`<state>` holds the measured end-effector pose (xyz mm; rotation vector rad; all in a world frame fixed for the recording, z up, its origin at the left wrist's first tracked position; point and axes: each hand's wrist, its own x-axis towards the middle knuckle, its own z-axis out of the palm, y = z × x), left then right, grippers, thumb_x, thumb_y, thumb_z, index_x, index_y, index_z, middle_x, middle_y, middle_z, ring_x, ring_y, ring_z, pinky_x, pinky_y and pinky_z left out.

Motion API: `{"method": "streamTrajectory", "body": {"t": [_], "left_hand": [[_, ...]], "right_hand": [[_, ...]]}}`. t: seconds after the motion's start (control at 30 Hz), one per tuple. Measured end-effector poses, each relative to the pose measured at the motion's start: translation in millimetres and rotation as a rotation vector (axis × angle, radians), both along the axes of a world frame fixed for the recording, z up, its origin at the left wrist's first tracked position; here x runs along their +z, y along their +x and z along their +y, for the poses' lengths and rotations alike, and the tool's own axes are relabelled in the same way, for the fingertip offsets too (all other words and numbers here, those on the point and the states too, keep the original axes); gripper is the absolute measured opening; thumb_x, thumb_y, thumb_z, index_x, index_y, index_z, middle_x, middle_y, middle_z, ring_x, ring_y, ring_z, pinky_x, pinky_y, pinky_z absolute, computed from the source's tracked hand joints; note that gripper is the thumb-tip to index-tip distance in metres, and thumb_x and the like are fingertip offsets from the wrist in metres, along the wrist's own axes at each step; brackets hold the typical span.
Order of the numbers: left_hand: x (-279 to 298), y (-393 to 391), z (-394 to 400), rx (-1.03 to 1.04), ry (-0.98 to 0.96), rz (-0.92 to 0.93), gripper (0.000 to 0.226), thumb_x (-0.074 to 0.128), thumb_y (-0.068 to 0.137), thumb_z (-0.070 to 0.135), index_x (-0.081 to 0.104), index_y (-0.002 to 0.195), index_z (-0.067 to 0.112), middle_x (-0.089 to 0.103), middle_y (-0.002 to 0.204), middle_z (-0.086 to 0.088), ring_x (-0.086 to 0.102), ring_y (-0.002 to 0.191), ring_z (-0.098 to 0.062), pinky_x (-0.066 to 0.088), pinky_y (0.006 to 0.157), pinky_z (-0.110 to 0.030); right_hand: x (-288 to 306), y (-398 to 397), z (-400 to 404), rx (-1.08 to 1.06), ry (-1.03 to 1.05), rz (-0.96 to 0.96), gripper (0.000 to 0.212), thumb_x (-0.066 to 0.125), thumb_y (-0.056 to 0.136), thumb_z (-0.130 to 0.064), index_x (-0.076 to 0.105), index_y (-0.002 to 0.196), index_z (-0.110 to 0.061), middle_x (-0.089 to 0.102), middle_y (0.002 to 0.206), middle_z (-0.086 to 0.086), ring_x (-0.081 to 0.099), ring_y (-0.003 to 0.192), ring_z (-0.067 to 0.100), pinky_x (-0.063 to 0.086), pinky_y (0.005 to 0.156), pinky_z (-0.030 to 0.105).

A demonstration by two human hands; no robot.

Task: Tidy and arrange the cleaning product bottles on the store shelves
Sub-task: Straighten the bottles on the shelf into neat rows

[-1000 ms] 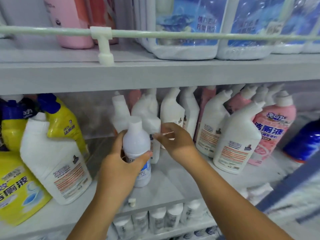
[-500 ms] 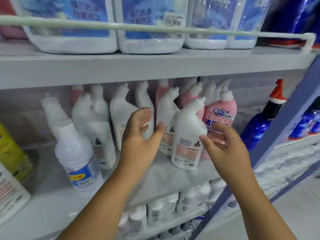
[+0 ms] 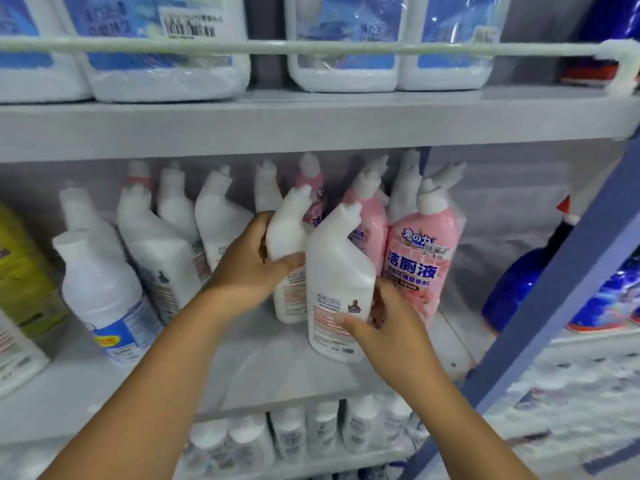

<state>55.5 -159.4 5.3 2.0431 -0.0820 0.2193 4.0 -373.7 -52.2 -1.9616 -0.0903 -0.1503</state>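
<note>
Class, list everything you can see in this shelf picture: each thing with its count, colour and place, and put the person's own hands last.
White angled-neck bottles: about eight, white, middle shelf, centre; two are held.
Pink bottles: at least three, pink with white caps, middle shelf, right of the white ones.
Straight white bottle: one, white with blue label, middle shelf, left.
Yellow bottle: one in view, yellow, far left.
Large jugs: four or so, white with blue labels, top shelf behind a rail.
Blue bottle: one, dark blue, red-white cap, right end.
Small white bottles: several, white, lower shelf.
Blue upright: one, right.
Left hand: grips the rear white bottle.
Right hand: grips the front white bottle.
</note>
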Motion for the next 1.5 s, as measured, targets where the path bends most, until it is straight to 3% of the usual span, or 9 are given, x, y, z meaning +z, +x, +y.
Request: {"method": "streamTrajectory", "body": {"t": [0.4,0.57,0.67,0.77,0.87,1.0,1.17,1.33,1.5], "left_hand": [[-4,-40,48,0.589,0.164,-0.160,0.039,0.074,0.089,0.038,0.047,0.118,0.036,0.071,0.102,0.002,0.067,0.099,-0.033,0.057,0.084,-0.048],[-9,-38,51,0.675,0.168,-0.137,0.044,0.073,0.091,0.033,0.048,0.125,0.023,0.068,0.114,-0.010,0.065,0.104,-0.039,0.055,0.084,-0.049],[-14,-51,37,0.741,0.154,-0.390,0.042,0.073,0.091,0.026,0.052,0.125,0.014,0.057,0.121,-0.012,0.063,0.101,-0.037,0.055,0.083,-0.051],[-6,-71,-5,0.593,0.135,-0.664,0.031,0.071,0.092,0.020,0.056,0.117,0.008,0.051,0.118,-0.001,0.058,0.106,-0.025,0.051,0.092,-0.040],[-3,-65,-55,0.248,-0.111,-0.536,0.032,0.074,0.091,0.025,0.056,0.117,0.025,0.060,0.121,0.006,0.062,0.114,-0.012,0.049,0.099,-0.027],[4,-4,-87,0.044,-0.211,-0.207,0.082,0.088,0.075,0.034,0.041,0.143,0.034,0.055,0.141,0.010,0.054,0.127,0.003,0.046,0.109,-0.024],[19,28,-94,-0.155,0.073,-0.083,0.094,0.085,0.075,0.047,0.024,0.147,0.055,0.050,0.130,0.041,0.052,0.122,0.006,0.043,0.104,-0.023],[12,19,-100,-0.006,0.001,-0.149,0.091,0.087,0.071,0.042,0.029,0.139,0.059,0.058,0.136,0.020,0.062,0.120,-0.011,0.052,0.104,-0.043],[3,-8,-94,0.146,0.073,-0.259,0.095,0.087,0.073,0.040,0.031,0.148,0.052,0.051,0.137,0.005,0.058,0.118,-0.013,0.050,0.099,-0.032]], "right_hand": [[0,37,57,0.119,-0.015,-0.020,0.049,0.085,0.079,-0.031,0.059,0.119,-0.036,0.070,0.107,-0.019,0.066,0.099,-0.001,0.054,0.088,0.022],[-7,50,90,0.132,-0.042,-0.006,0.046,0.082,0.079,-0.043,0.057,0.117,-0.036,0.070,0.115,-0.017,0.067,0.107,0.010,0.057,0.092,0.035],[1,42,83,0.133,0.003,-0.002,0.038,0.081,0.082,-0.039,0.060,0.113,-0.034,0.070,0.112,-0.015,0.067,0.103,0.007,0.058,0.092,0.037],[19,4,39,-0.059,0.161,-0.223,0.020,0.077,0.088,-0.024,0.063,0.101,-0.030,0.069,0.098,-0.013,0.067,0.092,0.007,0.056,0.082,0.027],[31,-23,-18,-0.390,0.144,-0.531,0.024,0.075,0.088,-0.017,0.059,0.104,-0.025,0.060,0.104,-0.007,0.064,0.096,0.017,0.053,0.086,0.033],[14,-2,-59,-0.433,0.022,-0.227,0.060,0.080,0.083,-0.027,0.048,0.133,-0.028,0.047,0.126,-0.011,0.056,0.117,0.011,0.047,0.101,0.035],[2,19,-59,-0.233,0.122,-0.089,0.042,0.079,0.082,-0.010,0.060,0.110,-0.034,0.068,0.106,-0.013,0.064,0.090,-0.008,0.049,0.069,0.009],[-10,24,-58,-0.581,0.120,-0.209,0.030,0.072,0.084,-0.013,0.047,0.096,-0.025,0.054,0.091,-0.008,0.058,0.080,0.006,0.049,0.069,0.032],[-6,47,-70,-0.740,0.194,-0.186,0.030,0.068,0.082,-0.015,0.042,0.095,-0.017,0.048,0.084,-0.006,0.057,0.079,0.028,0.054,0.072,0.049]]}}
